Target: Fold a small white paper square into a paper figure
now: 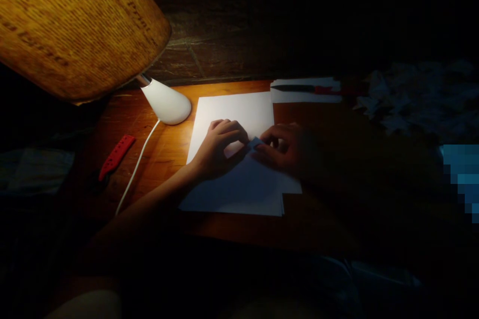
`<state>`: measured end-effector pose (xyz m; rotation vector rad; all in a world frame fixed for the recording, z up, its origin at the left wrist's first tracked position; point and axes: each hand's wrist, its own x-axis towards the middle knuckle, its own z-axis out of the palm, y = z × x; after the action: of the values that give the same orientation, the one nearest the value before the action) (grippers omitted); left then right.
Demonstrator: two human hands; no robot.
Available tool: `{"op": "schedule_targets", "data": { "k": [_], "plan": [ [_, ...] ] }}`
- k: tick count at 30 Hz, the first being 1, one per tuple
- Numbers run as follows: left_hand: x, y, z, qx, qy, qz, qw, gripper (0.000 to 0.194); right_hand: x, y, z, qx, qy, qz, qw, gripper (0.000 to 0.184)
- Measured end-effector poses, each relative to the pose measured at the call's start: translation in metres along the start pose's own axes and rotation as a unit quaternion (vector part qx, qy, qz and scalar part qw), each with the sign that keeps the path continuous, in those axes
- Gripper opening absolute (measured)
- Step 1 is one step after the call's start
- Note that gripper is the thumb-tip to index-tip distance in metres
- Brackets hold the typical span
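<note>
Between my two hands is a small folded piece of paper, pale blue in the shadow. My left hand pinches its left side with thumb and fingers. On the other side my right hand grips it, partly lost in darkness. Both hands are just over white paper sheets, stacked on the wooden table. The exact folds of the small piece are too dim to make out.
A lamp with a white base and printed woven shade stands at the left, its white cord running forward. A red-handled tool lies beside it. A knife rests on paper strips. Folded paper shapes pile up at the right.
</note>
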<state>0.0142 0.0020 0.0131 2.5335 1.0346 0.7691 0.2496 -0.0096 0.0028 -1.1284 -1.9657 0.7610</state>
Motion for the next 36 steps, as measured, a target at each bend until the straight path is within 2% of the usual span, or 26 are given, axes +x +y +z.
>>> {"op": "schedule_targets", "data": {
  "k": [6, 9, 14, 18, 21, 25, 29, 32, 36],
  "plan": [
    [-0.0010, 0.0004, -0.0027, -0.048, 0.006, 0.007, 0.999, 0.024, -0.0025, -0.0044, 0.0037, 0.154, 0.011, 0.081, 0.985, 0.012],
    [-0.0008, 0.0001, -0.0011, -0.057, 0.010, 0.003, 0.998, 0.022, -0.0037, -0.0055, 0.0047, 0.184, 0.005, 0.101, 0.978, 0.012],
    [-0.0004, 0.0034, -0.0010, -0.068, 0.002, 0.019, 0.997, 0.017, -0.0045, -0.0063, 0.0041, 0.196, -0.012, 0.085, 0.977, 0.016],
    [-0.0019, 0.0024, -0.0012, -0.060, 0.020, 0.052, 0.997, 0.012, -0.0032, -0.0033, 0.0043, 0.188, -0.019, 0.076, 0.979, 0.022],
    [-0.0034, -0.0005, -0.0004, -0.053, 0.037, 0.073, 0.995, 0.019, -0.0026, -0.0013, 0.0041, 0.195, -0.025, 0.074, 0.978, 0.021],
    [-0.0042, -0.0020, 0.0002, -0.036, 0.032, 0.066, 0.997, 0.032, -0.0028, -0.0008, 0.0030, 0.192, -0.036, 0.072, 0.978, 0.020],
    [-0.0040, 0.0007, 0.0005, -0.020, 0.044, 0.088, 0.995, 0.020, -0.0022, -0.0007, 0.0016, 0.196, -0.038, 0.068, 0.978, 0.024],
    [-0.0039, 0.0038, 0.0006, -0.028, 0.046, 0.074, 0.996, 0.012, -0.0014, -0.0001, 0.0015, 0.196, -0.047, 0.069, 0.977, 0.032],
    [-0.0042, 0.0064, -0.0005, -0.080, 0.041, 0.034, 0.995, 0.013, -0.0013, 0.0011, 0.0031, 0.197, -0.043, 0.058, 0.978, 0.043]
  ]
}}
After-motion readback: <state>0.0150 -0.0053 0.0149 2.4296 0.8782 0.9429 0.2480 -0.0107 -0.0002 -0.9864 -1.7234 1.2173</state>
